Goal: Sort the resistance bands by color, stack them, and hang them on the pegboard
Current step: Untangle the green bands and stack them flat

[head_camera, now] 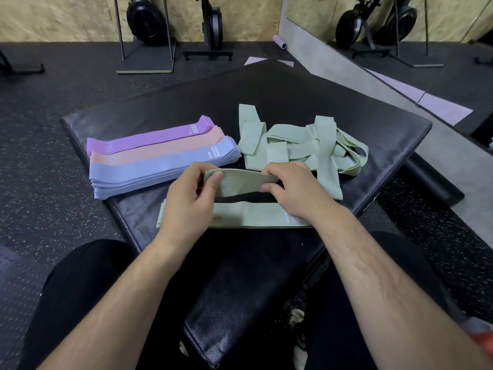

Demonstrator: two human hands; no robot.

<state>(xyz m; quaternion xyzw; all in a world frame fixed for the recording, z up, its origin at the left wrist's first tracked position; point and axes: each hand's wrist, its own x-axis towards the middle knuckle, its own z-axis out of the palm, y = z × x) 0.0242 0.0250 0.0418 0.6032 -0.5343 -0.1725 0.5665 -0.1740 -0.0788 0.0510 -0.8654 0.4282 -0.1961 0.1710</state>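
Pinching a green band (pixel 240 182) endwise, left hand (pixel 186 206) and right hand (pixel 293 193) may drop it crooked over the flat band (pixel 253 216) at six o'clock.

On the mat (pixel 293 97), three stacks of resistance bands (pixel 160 158) lie side by side near the left edge, with a loose pile of bands (pixel 293 145) to their right. One flat band (pixel 253 216) lies along the near edge. Just behind it is the held band (pixel 240 182), between the left hand (pixel 186 201) and the right hand (pixel 290 188).
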